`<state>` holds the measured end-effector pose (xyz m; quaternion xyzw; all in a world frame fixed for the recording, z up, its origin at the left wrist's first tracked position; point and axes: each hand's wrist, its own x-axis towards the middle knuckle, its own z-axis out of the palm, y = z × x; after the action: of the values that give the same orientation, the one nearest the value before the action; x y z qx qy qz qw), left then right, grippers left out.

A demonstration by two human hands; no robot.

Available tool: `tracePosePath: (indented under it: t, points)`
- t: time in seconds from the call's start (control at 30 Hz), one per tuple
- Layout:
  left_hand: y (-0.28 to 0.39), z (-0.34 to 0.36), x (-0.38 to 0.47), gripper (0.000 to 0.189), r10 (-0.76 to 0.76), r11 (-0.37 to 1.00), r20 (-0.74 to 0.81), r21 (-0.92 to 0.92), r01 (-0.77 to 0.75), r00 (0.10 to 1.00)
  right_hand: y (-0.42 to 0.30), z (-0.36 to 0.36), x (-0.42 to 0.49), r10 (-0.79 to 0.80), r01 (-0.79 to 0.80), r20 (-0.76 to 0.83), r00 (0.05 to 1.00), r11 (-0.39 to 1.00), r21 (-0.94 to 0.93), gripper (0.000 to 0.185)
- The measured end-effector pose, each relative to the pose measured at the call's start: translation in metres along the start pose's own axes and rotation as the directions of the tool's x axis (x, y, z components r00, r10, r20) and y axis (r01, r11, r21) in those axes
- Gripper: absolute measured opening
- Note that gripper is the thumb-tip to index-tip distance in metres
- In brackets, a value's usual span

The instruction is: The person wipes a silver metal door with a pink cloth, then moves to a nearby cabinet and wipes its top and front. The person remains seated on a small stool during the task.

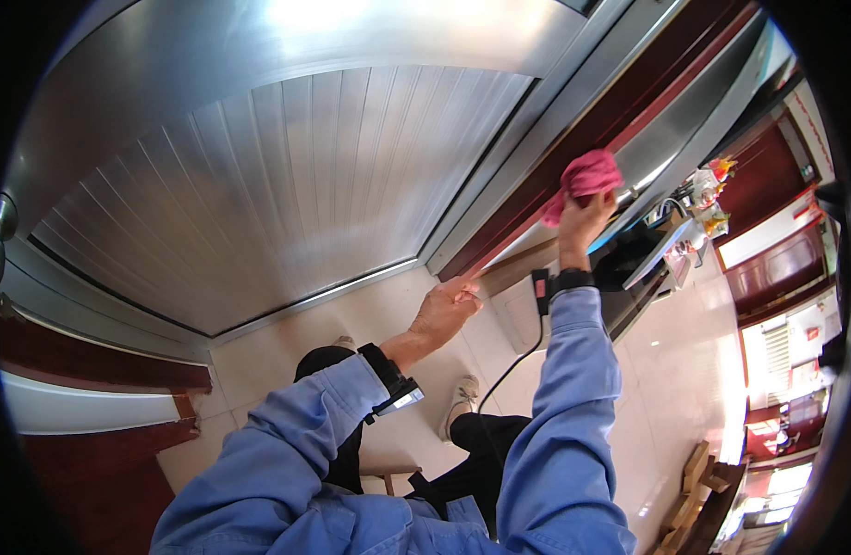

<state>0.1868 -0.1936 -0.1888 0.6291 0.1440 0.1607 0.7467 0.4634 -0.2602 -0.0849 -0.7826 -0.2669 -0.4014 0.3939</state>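
My right hand (584, 218) grips a bunched pink cloth (592, 172), pressed to the dark red door frame (547, 177). Lower and to the left, my left hand (441, 313) hovers over the tiled floor, near the foot of that frame. Its fingers are loosely curled, the index finger reaching out, and nothing shows in it. A metal door (307, 187) with a ribbed lower panel fills the view ahead, set in a grey metal jamb (529, 149). Black straps with small devices circle both wrists, and a black cable (516, 361) hangs from the right one.
Right of the frame stands a dark cabinet (623, 267) with a flat screen and colourful ornaments (710, 184) about it. A wooden stool (391, 475) shows between my legs. Cardboard boxes (686, 503) lie at lower right. A doorknob (4, 218) juts out at far left.
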Motion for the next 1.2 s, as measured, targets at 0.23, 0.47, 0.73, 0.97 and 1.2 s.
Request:
tracePosePath:
  t: [0.23, 0.47, 0.73, 0.97, 1.2]
  points:
    - [0.023, -0.001, -0.014, 0.033, -0.036, 0.960, 0.142, 0.282, -0.005, 0.989, 0.031, -0.004, -0.123, -0.041, 0.114, 0.345, 0.938, 0.974, -0.196, 0.056]
    - [0.030, 0.004, -0.020, 0.036, -0.207, 0.891, 0.394, 0.455, 0.005, 0.895, 0.034, 0.019, -0.134, -0.180, 0.245, 0.285, 0.941, 0.946, -0.212, 0.050]
    - [0.030, 0.000, -0.014, 0.033, -0.185, 0.882, 0.374, 0.471, -0.014, 0.909, 0.109, 0.082, -0.324, 0.558, -0.469, 0.524, 0.643, 0.828, -0.306, 0.042]
    - [0.039, -0.006, -0.010, 0.033, -0.184, 0.900, 0.385, 0.437, -0.003, 0.905, 0.151, 0.119, -0.394, 0.827, -0.916, 0.562, -0.035, -0.252, 0.313, 0.047]
    - [0.038, -0.012, -0.008, 0.036, -0.245, 0.879, 0.366, 0.474, 0.047, 0.898, 0.200, 0.179, -0.450, 0.701, -0.726, 0.609, -0.371, -0.628, 0.281, 0.047]
